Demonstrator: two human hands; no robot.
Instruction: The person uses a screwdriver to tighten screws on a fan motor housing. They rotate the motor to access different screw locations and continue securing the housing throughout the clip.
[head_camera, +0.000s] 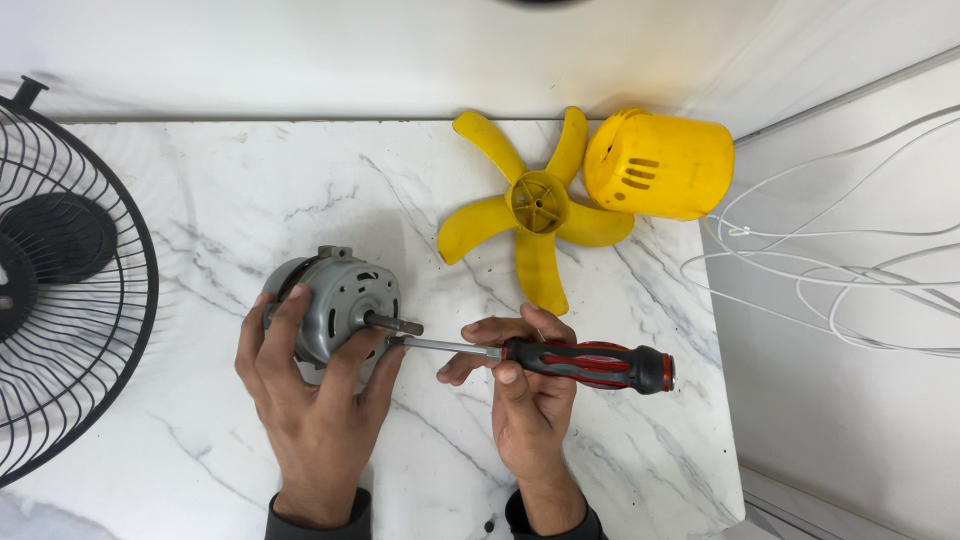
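My left hand and right hand sit lowest in view, dark sleeve cuffs just showing at the wrists. Left fingers are spread wide and wrapped around the grey motor; thumb on its right face, the others curled over its left side. The motor rests on the white marble tabletop, its shaft sticking out to the right, just past my left thumb tip.

Right fingers are closed narrow around the screwdriver, gripping where the metal shank meets the red-and-black handle. The handle runs out to the right beyond my fingers; the tip reaches left to the motor face, just below the shaft.

Beyond my right fingers: yellow fan blade lying flat, yellow motor cover touching it on its right. Far left of my left hand: black wire fan guard. Right of the table: loose white cable.
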